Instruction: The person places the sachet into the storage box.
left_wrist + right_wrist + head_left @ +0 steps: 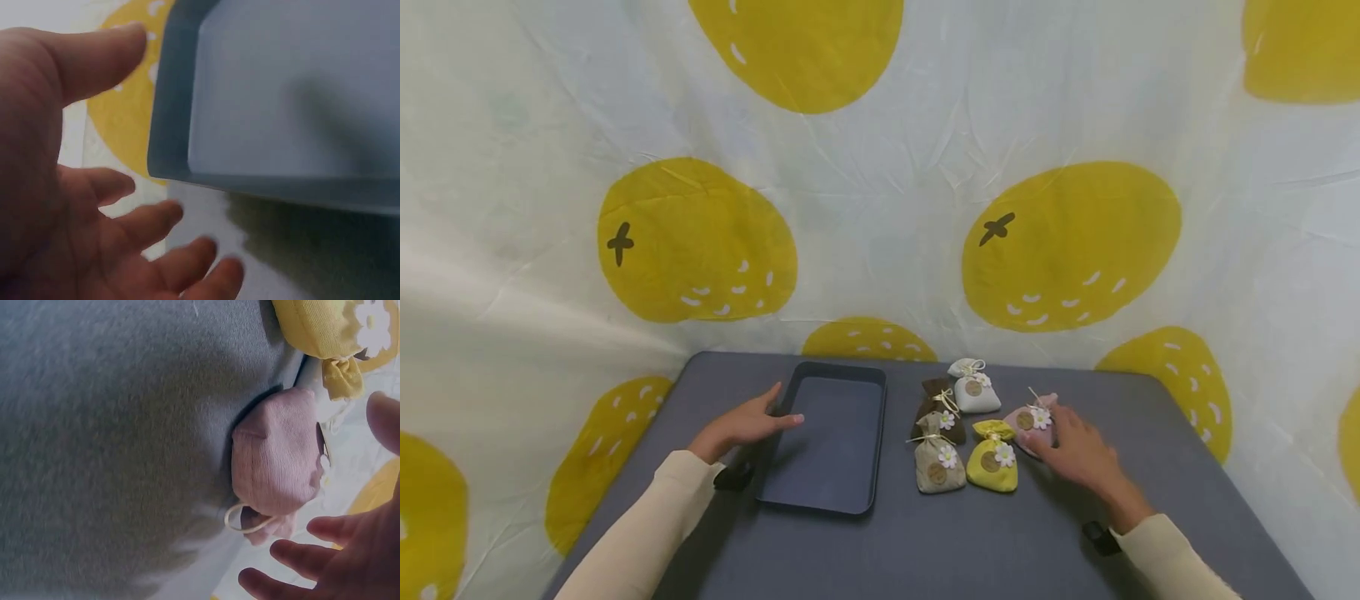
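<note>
My left hand [741,425] hovers at the left side of a dark grey rectangular tray [838,450], thumb and fingers spread. The left wrist view has the tray's wall [174,94] just beyond the fingertips, and nothing is held. On the right, my right hand [1081,454] reaches over a pink drawstring pouch [275,453] with a round tag and a white flower. Its fingers are spread around the pouch without gripping it. Left of that pouch lies a yellow pouch [981,473] of the same kind.
Further left, a beige pouch [928,457] partly overlaps a brown pouch [958,430], with a white pouch [979,403] behind them. All lie on a grey table [925,550]. A curtain with yellow fruit prints [1075,246] hangs along the table's back and sides.
</note>
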`<state>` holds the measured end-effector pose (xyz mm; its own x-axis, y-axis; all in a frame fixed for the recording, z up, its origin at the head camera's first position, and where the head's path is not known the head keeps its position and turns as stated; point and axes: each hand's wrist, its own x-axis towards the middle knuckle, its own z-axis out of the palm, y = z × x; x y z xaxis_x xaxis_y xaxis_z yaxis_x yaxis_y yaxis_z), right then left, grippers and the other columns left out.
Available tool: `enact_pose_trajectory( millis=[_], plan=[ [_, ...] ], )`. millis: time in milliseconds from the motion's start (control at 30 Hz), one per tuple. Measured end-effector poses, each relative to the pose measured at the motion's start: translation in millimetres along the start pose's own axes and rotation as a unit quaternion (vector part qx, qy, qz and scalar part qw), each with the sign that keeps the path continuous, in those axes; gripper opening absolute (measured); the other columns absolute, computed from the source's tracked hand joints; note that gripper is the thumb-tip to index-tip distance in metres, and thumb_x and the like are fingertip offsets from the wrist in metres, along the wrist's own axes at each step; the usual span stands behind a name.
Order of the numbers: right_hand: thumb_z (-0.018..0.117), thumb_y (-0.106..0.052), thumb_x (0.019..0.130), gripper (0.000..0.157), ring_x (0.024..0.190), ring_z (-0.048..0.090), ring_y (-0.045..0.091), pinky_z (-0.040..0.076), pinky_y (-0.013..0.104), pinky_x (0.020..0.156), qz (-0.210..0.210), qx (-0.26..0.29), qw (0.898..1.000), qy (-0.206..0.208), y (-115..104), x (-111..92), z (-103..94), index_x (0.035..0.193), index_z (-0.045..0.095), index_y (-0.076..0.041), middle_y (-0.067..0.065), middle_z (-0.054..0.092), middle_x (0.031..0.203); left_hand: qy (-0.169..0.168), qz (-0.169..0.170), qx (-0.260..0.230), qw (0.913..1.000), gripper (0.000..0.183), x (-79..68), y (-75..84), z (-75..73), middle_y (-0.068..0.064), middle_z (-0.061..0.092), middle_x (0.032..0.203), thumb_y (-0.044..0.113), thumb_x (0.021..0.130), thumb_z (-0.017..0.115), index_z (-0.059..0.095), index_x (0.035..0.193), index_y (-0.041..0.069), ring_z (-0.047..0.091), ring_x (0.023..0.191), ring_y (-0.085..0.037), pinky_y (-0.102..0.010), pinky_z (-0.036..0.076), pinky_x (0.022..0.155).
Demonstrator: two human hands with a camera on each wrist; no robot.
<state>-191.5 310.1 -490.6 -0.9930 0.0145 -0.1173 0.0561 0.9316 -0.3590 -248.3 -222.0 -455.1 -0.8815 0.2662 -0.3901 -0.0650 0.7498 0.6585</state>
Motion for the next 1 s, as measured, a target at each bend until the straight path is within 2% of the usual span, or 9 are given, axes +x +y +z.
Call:
enact_pose_trajectory(
  millis=[100, 267, 333, 433, 567, 600, 700, 833, 1000],
  plan=[
    [0.057, -0.064, 0.099, 0.094, 0.131, 0.047, 0.062, 0.045, 0.075, 0.091, -0.021, 0.019, 0.999, 0.018, 3.4, 5.0, 7.4, 0.157, 0.032, 0.006, 0.034, 0.041, 0.155, -0.005, 0.001, -0.027, 0.9996, 0.109, -0.4, -2.0, -0.3, -0.025, 0.018, 0.172, 0.053, 0.095, 0.071, 0.007, 0.168, 0.004, 0.022, 0.158, -0.047, -0.064, 0.031, 0.123],
    [0.068, -0.048, 0.097, 0.088, 0.122, 0.056, 0.057, 0.049, 0.066, 0.094, -0.033, 0.075, 0.995, 0.055, 6.8, 9.6, 14.4, 0.152, 0.038, 0.014, 0.039, 0.053, 0.142, 0.019, 0.021, -0.040, 0.9988, 0.085, 2.8, -4.6, 1.0, -0.030, 0.033, 0.165, 0.019, 0.098, 0.072, 0.024, 0.161, -0.010, 0.035, 0.152, -0.047, -0.056, 0.044, 0.117],
    [0.071, -0.043, 0.096, 0.083, 0.119, 0.059, 0.055, 0.049, 0.065, 0.093, -0.025, 0.088, 0.993, 0.074, 6.5, 10.1, 15.9, 0.149, 0.043, 0.015, 0.039, 0.057, 0.136, 0.029, 0.019, -0.048, 0.9982, 0.075, 2.4, -5.9, 1.9, -0.033, 0.040, 0.159, 0.006, 0.096, 0.070, 0.032, 0.157, -0.014, 0.043, 0.147, -0.047, -0.053, 0.052, 0.109],
    [0.073, -0.038, 0.094, 0.078, 0.115, 0.060, 0.054, 0.049, 0.065, 0.091, -0.003, 0.098, 0.991, 0.093, 6.3, 12.6, 19.1, 0.145, 0.048, 0.014, 0.039, 0.060, 0.132, 0.040, 0.007, -0.069, 0.9968, 0.066, 0.5, -8.7, 3.3, -0.035, 0.051, 0.149, -0.005, 0.092, 0.069, 0.041, 0.151, -0.016, 0.059, 0.133, -0.046, -0.049, 0.062, 0.092],
    [0.074, -0.039, 0.092, 0.076, 0.115, 0.061, 0.052, 0.050, 0.064, 0.091, 0.025, 0.115, 0.988, 0.098, 5.2, 16.7, 24.6, 0.143, 0.051, 0.013, 0.037, 0.061, 0.131, 0.050, 0.001, -0.077, 0.9957, 0.060, -0.8, -12.0, 6.0, -0.034, 0.065, 0.134, -0.010, 0.090, 0.068, 0.049, 0.147, -0.015, 0.072, 0.112, -0.039, -0.047, 0.065, 0.078],
    [0.075, -0.039, 0.092, 0.076, 0.114, 0.062, 0.051, 0.050, 0.063, 0.090, 0.031, 0.119, 0.987, 0.099, 4.7, 17.5, 26.0, 0.143, 0.051, 0.013, 0.037, 0.062, 0.131, 0.052, 0.000, -0.076, 0.9957, 0.060, -0.8, -12.3, 6.6, -0.033, 0.068, 0.127, -0.010, 0.089, 0.068, 0.049, 0.146, -0.015, 0.074, 0.108, -0.036, -0.046, 0.065, 0.076],
    [0.075, -0.037, 0.091, 0.077, 0.117, 0.061, 0.052, 0.049, 0.063, 0.093, 0.054, 0.126, 0.985, 0.101, 2.2, 17.1, 28.8, 0.145, 0.049, 0.012, 0.037, 0.061, 0.134, 0.048, 0.004, -0.075, 0.9960, 0.059, -0.2, -13.6, 8.8, -0.031, 0.071, 0.122, -0.009, 0.089, 0.068, 0.050, 0.145, -0.016, 0.076, 0.102, -0.034, -0.047, 0.065, 0.073],
    [0.075, -0.030, 0.089, 0.072, 0.118, 0.060, 0.055, 0.049, 0.065, 0.094, 0.068, 0.123, 0.982, 0.125, -2.0, 19.8, 29.6, 0.143, 0.054, 0.012, 0.037, 0.061, 0.135, 0.044, 0.006, -0.079, 0.9959, 0.058, 0.1, -14.5, 8.7, -0.033, 0.067, 0.131, -0.009, 0.089, 0.068, 0.050, 0.144, -0.018, 0.076, 0.103, -0.038, -0.048, 0.065, 0.073],
    [0.075, -0.018, 0.083, 0.054, 0.103, 0.068, 0.050, 0.053, 0.062, 0.085, 0.067, 0.131, 0.973, 0.179, -2.7, 24.3, 32.6, 0.130, 0.068, 0.008, 0.031, 0.073, 0.118, 0.051, -0.008, -0.074, 0.9959, 0.057, 0.9, -14.4, 7.7, -0.035, 0.064, 0.134, -0.009, 0.089, 0.069, 0.052, 0.143, -0.016, 0.075, 0.104, -0.038, -0.048, 0.065, 0.073]
  ],
)
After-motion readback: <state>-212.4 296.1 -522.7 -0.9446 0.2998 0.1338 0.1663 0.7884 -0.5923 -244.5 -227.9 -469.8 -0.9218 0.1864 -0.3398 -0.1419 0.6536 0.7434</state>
